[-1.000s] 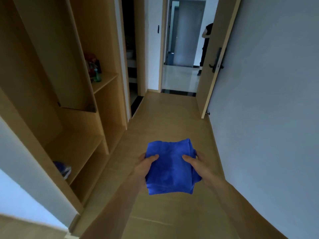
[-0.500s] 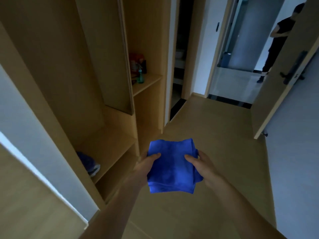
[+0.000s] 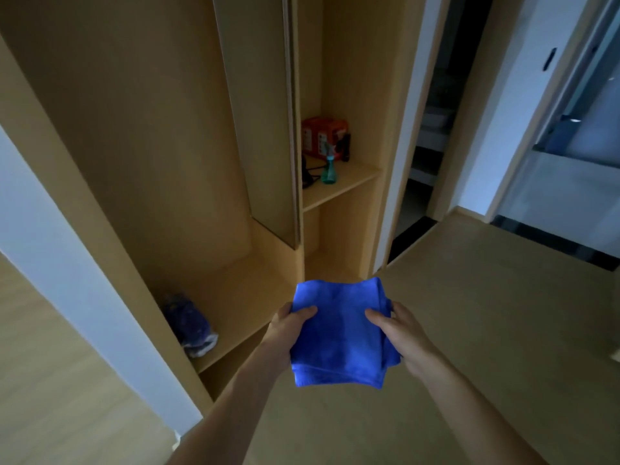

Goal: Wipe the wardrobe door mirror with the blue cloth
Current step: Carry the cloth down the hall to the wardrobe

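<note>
While I stand before the open wardrobe (image 3: 141, 135), I hold the folded blue cloth (image 3: 339, 340) in front of me with both hands, above the wooden floor (image 3: 486, 313). My left hand (image 3: 285, 330) grips its left edge, with the thumb lying on top and the other fingers hidden below the fabric. My right hand (image 3: 402, 337) grips the right edge in the same way, thumb on top, and the fingers curl around the side of the cloth. The cloth is folded in several layers, which show at its lower edge. The wardrobe door mirror (image 3: 261, 122) is a tall narrow panel up and to the left of the cloth, well apart from it. Its surface shows only the same wood colour, and the cloth does not touch it. Just right of the mirror, a shelf (image 3: 352, 182) carries a teal spray bottle (image 3: 328, 171), and red boxes (image 3: 323, 135) stand behind it. On the low shelf at the left lies a dark blue bundle (image 3: 189, 325), which seems to be in a clear bag. Further right, a dark doorway (image 3: 432, 129) opens.
</note>
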`<state>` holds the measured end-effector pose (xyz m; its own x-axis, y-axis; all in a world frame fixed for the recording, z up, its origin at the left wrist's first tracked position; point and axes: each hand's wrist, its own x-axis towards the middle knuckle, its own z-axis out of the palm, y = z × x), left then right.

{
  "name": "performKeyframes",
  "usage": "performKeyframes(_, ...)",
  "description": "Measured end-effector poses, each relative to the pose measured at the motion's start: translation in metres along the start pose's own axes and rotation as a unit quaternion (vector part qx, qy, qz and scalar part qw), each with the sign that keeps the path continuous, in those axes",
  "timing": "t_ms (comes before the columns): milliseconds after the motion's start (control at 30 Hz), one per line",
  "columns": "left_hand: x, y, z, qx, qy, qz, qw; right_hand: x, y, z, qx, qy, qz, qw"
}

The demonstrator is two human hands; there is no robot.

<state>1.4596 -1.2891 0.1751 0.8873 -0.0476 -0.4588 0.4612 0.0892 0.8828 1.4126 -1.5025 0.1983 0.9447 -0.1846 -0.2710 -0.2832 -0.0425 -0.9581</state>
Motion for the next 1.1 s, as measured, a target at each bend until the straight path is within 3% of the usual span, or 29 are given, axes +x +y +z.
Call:
performKeyframes(600,0.192,0.106,0.011,0.006,0.071,0.098,0.993,0.249,-0.08,0.035,-0.088,-0.072,0.005,0.994)
performKeyframes(1100,0.27,0.146,0.054,-0.054,0.276,0.079,0.956,0.421,-0.125,0.031,-0.145,-0.271,0.011,0.952)
